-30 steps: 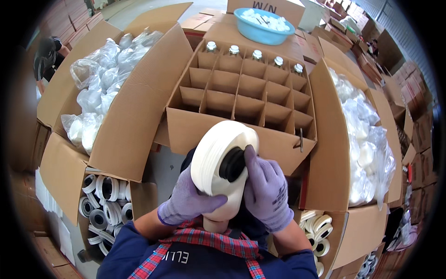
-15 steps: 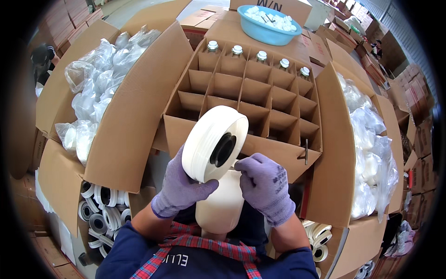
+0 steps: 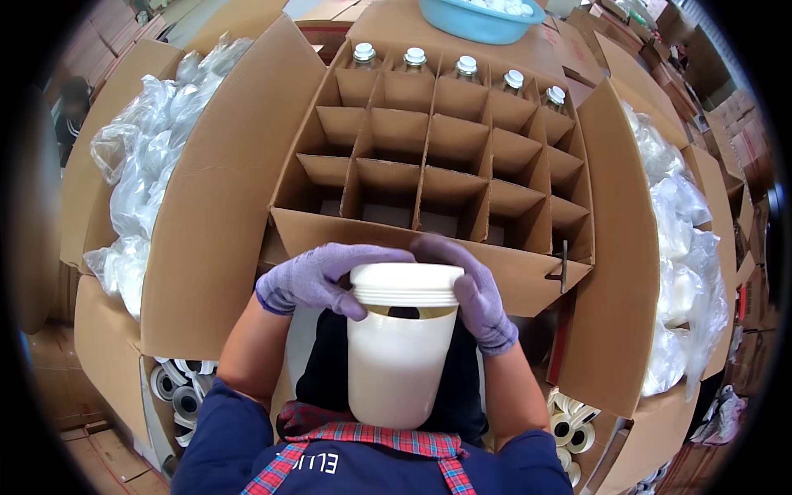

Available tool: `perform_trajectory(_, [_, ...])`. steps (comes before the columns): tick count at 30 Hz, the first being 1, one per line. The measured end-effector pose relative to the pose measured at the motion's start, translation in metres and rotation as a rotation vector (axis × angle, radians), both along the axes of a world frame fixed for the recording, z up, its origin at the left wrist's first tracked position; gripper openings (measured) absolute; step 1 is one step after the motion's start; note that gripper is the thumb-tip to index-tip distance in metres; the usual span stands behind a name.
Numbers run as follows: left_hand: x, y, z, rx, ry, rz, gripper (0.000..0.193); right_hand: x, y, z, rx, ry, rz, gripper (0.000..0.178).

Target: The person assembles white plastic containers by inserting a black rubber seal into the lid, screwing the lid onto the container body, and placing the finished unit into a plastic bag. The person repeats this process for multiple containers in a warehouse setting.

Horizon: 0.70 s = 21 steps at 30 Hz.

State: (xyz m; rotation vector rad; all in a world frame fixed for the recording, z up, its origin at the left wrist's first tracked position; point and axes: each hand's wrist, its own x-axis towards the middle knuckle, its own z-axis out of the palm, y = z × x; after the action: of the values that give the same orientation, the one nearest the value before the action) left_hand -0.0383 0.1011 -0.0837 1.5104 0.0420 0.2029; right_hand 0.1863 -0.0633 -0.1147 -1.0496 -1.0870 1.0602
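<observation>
In front of my body a white cylindrical container point(image 3: 401, 367) stands upright against my apron. A thick round white lid point(image 3: 407, 285) with a ribbed edge sits over its mouth; a little of its black core shows in the gap below. My purple-gloved left hand point(image 3: 326, 274) grips the lid's left side, thumb under the edge and fingers along the top. My right hand point(image 3: 477, 293), also gloved and slightly blurred, is curled against the lid's right side, fingers reaching over its far edge.
Ahead stands a divided carton point(image 3: 437, 223) with several white-capped clear bottles point(image 3: 415, 58) in its far row. A blue basin point(image 3: 483, 23) of white pieces sits beyond. Cartons of bagged white parts point(image 3: 148, 165) point(image 3: 676, 272) flank me; white rings with dark centres point(image 3: 188, 402) lie lower left.
The lid has turned from tilted, black core facing right, to level over the container's mouth. My right hand has moved from the container's rim to the lid's right side.
</observation>
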Motion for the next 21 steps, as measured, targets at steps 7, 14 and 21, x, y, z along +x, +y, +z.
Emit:
perform_trajectory(7, [0.011,-0.009,-0.018,0.099,-0.207,0.121,0.054,0.010,0.009,-0.027,0.181,0.125,0.099,0.050])
perform_trajectory(14, [0.008,-0.027,-0.024,0.141,-0.141,0.293,0.048,0.004,-0.007,0.002,0.197,-0.180,0.094,0.052])
perform_trajectory(21, [0.008,-0.059,-0.023,0.137,-0.002,0.672,0.047,0.005,-0.017,0.008,0.093,-0.739,-0.454,0.053])
